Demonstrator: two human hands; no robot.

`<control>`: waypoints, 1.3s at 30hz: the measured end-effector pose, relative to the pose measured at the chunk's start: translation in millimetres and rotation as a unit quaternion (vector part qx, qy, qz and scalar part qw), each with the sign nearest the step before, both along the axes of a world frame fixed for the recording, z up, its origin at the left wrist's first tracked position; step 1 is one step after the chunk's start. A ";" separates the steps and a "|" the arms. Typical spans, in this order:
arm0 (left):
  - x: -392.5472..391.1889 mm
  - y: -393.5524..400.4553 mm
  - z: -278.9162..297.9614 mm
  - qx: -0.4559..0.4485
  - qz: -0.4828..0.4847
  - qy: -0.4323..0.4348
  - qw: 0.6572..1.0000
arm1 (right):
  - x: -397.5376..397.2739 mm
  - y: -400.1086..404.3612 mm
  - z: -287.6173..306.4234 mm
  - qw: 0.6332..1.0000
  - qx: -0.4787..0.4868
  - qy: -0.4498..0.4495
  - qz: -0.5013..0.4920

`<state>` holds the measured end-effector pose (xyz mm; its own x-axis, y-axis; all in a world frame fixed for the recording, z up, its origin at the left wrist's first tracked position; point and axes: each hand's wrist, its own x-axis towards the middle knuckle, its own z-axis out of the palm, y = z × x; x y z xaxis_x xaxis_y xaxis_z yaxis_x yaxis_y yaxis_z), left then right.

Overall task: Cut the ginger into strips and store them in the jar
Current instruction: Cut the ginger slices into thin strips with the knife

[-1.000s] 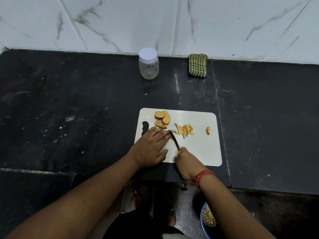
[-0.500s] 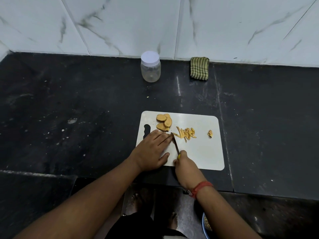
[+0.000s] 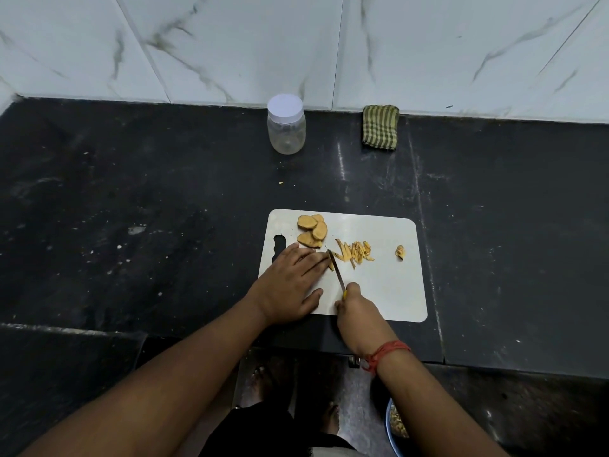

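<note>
On the white cutting board (image 3: 379, 291), the knife (image 3: 336, 270) points toward its far-left corner, gripped by the right hand (image 3: 357, 313); the flat left hand (image 3: 290, 285) presses ginger (image 3: 330, 266) beside thin strips (image 3: 354, 253).

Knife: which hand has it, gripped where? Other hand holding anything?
The right hand grips the knife by its handle, blade on the board. The left hand lies flat, fingers pressing a ginger slice beside the blade.
</note>
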<state>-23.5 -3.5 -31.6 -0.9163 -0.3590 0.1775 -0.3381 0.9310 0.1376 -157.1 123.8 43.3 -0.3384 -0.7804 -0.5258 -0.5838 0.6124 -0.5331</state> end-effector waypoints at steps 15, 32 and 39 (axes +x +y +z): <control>-0.5 -1.8 0.2 0.008 -0.008 0.011 1.000 | -2.2 -6.9 4.6 1.000 0.024 -0.009 0.013; -2.3 0.1 5.0 0.000 0.003 0.004 1.000 | -6.0 -6.6 8.7 0.999 0.032 -0.004 0.034; -2.1 -0.2 5.1 -0.011 0.004 -0.007 1.000 | -3.0 -0.3 4.4 1.000 0.022 0.005 0.018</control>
